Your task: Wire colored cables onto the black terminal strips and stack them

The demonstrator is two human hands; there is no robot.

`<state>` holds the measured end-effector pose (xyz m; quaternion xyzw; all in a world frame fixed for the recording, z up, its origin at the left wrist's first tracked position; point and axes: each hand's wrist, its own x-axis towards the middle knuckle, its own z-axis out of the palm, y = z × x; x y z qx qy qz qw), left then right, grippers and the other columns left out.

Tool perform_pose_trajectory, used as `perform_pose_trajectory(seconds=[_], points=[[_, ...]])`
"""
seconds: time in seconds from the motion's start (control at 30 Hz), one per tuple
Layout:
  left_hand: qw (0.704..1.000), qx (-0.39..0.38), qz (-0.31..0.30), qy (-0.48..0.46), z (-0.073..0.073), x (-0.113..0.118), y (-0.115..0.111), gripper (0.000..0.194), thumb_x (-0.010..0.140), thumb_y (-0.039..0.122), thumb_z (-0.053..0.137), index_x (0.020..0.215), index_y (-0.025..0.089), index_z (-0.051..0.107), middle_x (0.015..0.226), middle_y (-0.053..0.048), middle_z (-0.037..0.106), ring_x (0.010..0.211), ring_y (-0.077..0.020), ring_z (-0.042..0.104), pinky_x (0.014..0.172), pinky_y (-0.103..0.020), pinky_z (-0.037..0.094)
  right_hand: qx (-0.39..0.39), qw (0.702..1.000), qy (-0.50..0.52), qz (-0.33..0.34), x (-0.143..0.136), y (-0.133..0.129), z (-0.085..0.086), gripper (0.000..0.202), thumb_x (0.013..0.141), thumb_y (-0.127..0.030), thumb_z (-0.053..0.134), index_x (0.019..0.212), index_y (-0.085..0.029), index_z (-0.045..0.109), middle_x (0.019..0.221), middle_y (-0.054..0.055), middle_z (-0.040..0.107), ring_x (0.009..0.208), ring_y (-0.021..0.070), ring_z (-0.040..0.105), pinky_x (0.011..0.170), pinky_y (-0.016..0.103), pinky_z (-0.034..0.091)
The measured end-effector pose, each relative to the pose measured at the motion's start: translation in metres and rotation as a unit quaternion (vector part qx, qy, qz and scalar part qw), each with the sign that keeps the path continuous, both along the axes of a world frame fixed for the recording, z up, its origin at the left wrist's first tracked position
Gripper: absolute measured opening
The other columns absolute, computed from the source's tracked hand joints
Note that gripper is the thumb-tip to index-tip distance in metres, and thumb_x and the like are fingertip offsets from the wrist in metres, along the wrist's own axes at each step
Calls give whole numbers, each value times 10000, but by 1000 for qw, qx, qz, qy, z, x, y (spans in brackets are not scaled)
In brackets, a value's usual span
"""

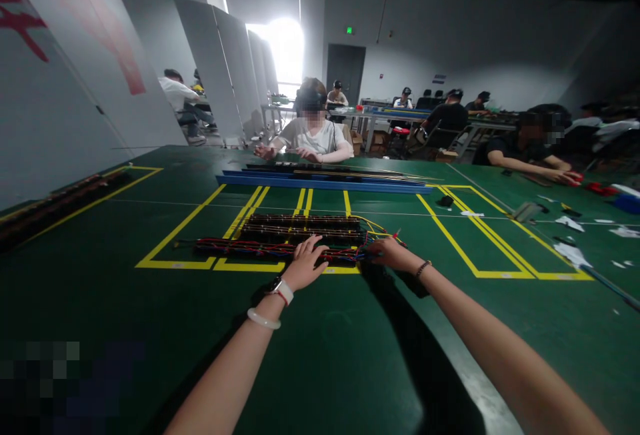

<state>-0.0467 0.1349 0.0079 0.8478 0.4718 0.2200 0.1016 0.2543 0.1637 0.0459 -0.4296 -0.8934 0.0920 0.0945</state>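
Three long dark strips with wiring lie side by side on the green table. The nearest wired strip carries red and blue wires along its length. My left hand rests on this strip right of its middle, fingers spread. At its right end my right hand has its fingers closed around the loose wires; which ones they hold is partly hidden. Behind it are the middle strip and the far strip, with yellow and red wires trailing from their right ends.
Yellow tape outlines mark the green table. Blue channels lie across the back, before a seated person. More dark strips lie far left. A black piece and paper scraps lie right, near another person.
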Motion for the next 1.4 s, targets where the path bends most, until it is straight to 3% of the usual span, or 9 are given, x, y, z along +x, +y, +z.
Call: perform_pose_trajectory(seconds=[0.13,0.23,0.37,0.53,0.67,0.8,0.97,1.17,1.4], points=[[1000,28,-5,-13,-7,5,8,376,872,343,452,1236,250,446,1462,-80,289,1390,-259,179,1133,-496,142,23,999,32,5,-11,4,11,423,716,-199,706,1129,-210,617,1071,64,652,990,198,605,868,335,464],[999,41,-3,-34,-9,7,13,426,861,309,463,1268,220,376,1465,-97,283,1397,-236,174,1147,-475,129,66,994,82,5,-39,12,19,462,757,-284,687,1187,-184,550,1145,91,597,1037,189,570,885,322,452],[997,47,8,-67,-6,4,12,450,842,263,479,1267,207,341,1476,-118,252,1403,-226,162,1146,-462,168,74,996,39,-31,-82,41,20,425,815,-416,617,1142,-155,538,1137,104,573,1018,187,557,889,308,424],[997,77,26,-13,0,-26,7,537,843,326,505,1332,224,309,1490,-101,249,1409,-242,141,1155,-469,145,65,996,5,-67,-105,81,7,358,864,-457,535,1027,-140,562,1069,122,584,985,224,549,866,343,396],[995,77,24,64,3,-58,18,669,805,479,550,1368,216,302,1491,-113,265,1403,-264,167,1153,-476,117,49,997,-2,-66,-104,93,-6,355,890,-494,475,986,-163,558,1016,90,607,957,206,553,869,331,377],[993,65,10,98,7,-71,36,718,796,554,521,1383,196,313,1479,-125,298,1395,-270,196,1151,-468,94,39,998,0,-58,-103,90,-14,432,874,-577,445,992,-178,563,1012,80,602,956,210,548,894,358,361],[993,33,-15,111,10,-68,50,750,784,598,506,1383,189,316,1443,-120,374,1371,-259,260,1145,-458,106,28,999,-8,-25,-97,77,-17,516,820,-663,454,955,-192,613,1100,93,555,1008,215,533,922,373,350],[993,24,-31,112,13,-66,49,709,789,605,493,1346,180,378,1412,-129,412,1343,-259,311,1135,-452,138,27,999,-28,0,-94,63,-16,640,710,-758,498,932,-174,636,1227,136,484,1126,272,468,968,442,308],[991,2,-64,116,22,-58,41,707,790,581,516,1360,193,358,1419,-126,406,1361,-249,284,1142,-466,95,13,999,-40,-35,-88,35,-15,729,622,-817,515,933,-168,625,1277,159,449,1180,308,426,1003,470,275]])
